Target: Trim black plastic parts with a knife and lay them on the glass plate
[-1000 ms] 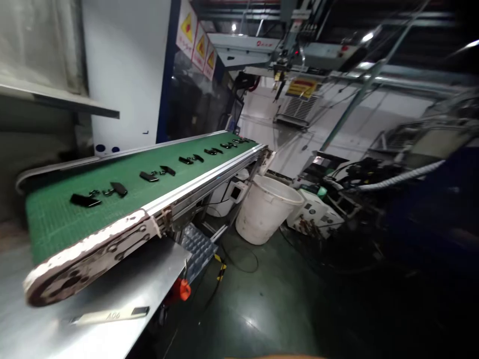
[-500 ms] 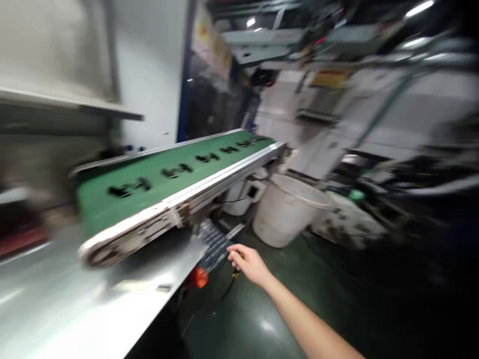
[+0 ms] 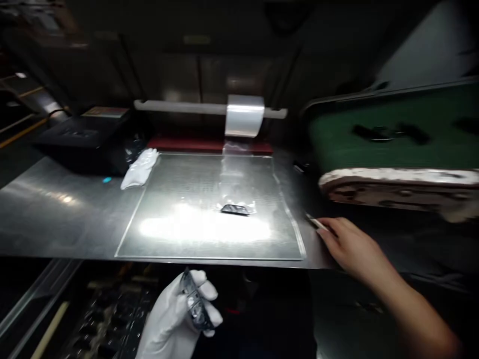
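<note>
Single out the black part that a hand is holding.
The black part in the white-gloved left hand: it alone is gripped. Others lie on surfaces such as the glass sheet and green conveyor belt.

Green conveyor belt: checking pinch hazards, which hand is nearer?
Right. The bare right hand is just below the belt in frame; the white-gloved left hand is farther, lower left.

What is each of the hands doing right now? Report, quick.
Left hand: white-gloved, closed, holding a small dark part.
Right hand: bare, closed, holding a thin, pale tool.
</note>
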Demonstrator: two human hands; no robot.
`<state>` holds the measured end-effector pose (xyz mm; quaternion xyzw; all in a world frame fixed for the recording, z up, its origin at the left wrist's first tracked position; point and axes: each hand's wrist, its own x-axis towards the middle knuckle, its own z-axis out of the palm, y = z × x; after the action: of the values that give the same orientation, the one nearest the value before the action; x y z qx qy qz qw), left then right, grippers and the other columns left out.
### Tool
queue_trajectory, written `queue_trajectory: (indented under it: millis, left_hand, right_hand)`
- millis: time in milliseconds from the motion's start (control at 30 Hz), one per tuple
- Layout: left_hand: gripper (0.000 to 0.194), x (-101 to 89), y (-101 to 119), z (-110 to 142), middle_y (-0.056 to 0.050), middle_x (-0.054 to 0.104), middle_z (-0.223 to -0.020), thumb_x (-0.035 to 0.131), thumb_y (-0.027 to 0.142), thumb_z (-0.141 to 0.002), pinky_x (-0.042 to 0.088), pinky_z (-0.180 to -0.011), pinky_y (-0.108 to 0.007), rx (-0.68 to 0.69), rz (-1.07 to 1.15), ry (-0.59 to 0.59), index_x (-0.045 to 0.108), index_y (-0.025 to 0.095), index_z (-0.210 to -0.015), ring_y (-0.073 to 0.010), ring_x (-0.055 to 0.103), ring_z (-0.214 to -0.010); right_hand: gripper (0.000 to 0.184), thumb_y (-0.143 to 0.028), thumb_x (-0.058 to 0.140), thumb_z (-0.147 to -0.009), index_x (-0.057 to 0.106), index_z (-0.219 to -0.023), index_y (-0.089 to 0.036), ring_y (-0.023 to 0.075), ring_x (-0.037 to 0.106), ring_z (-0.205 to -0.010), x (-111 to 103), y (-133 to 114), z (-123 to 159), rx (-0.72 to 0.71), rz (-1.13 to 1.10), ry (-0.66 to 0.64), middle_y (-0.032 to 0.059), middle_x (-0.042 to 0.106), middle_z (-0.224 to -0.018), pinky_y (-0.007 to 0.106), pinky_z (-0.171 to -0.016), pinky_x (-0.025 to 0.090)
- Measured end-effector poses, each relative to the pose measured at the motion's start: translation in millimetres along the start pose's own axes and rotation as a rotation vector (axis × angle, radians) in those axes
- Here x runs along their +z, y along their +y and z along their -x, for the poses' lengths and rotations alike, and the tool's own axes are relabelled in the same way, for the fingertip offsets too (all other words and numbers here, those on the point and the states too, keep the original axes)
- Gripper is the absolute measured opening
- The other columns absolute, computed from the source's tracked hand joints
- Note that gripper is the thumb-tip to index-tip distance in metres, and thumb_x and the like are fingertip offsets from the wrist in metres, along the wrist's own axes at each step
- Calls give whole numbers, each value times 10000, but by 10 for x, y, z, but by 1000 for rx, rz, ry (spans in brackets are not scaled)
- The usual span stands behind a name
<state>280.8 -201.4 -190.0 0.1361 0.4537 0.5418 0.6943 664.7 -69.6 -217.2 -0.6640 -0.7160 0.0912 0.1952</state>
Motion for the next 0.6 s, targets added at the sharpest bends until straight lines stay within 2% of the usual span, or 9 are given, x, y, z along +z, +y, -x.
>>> queue_trajectory:
  millis: [67,167,267,333,400,467,600]
  left_hand:
    - [370,-65,59,-69,-82,751,-948,784,500,-868,517,-528,-242,13,34,-104,763,214,-1102,-196,742,-666]
    - [351,-114,127,-114,-92,775,-910,745,463,-917,530,-533,-231,-4,52,-257,748,200,-1150,-208,764,-679]
    - [375,-117,127,-96,-102,786,-845,755,474,-904,560,-596,-293,-76,7,-313,740,192,-1150,-231,764,-676]
    - [403,-100,90,-83,-110,792,-850,773,492,-878,571,-644,-337,-126,-33,-316,740,190,-1144,-243,761,-676]
    - [417,-74,39,-78,-108,790,-829,790,510,-850,579,-677,-364,-147,-49,-320,748,180,-1102,-247,752,-664]
    - [417,-41,-8,-76,-96,785,-799,799,524,-833,586,-695,-374,-156,-65,-319,754,183,-1069,-246,745,-656]
    - [438,31,-45,-69,-72,784,-835,793,529,-851,570,-679,-353,-191,-65,-334,737,219,-1156,-236,744,-657]
  right_hand:
    - [277,-387,587,-991,706,-1175,-218,338,700,-1024,-17,-153,36,-70,-42,-28,182,706,-1174,458,-828,552]
    - [267,-364,583,-1039,687,-1275,-292,263,719,-1057,-102,-687,119,-350,-219,-79,119,704,-1267,349,-839,581]
    - [387,-285,543,-1068,605,-1450,-294,249,715,-1059,-145,-1293,172,-641,-375,-259,95,731,-1210,324,-843,611]
    - [451,-241,543,-1068,543,-1516,-290,227,711,-994,-137,-1560,190,-709,-421,-387,88,736,-1140,303,-776,614]
    - [486,-213,545,-1066,506,-1542,-303,200,705,-939,-123,-1679,210,-696,-425,-486,70,724,-1124,289,-744,601]
    - [489,-190,541,-1066,502,-1539,-306,176,703,-916,-112,-1686,233,-675,-425,-545,52,713,-1143,280,-752,586]
    - [440,-179,549,-1070,539,-1501,-266,140,690,-898,-110,-1597,254,-680,-470,-522,28,715,-1109,255,-750,551]
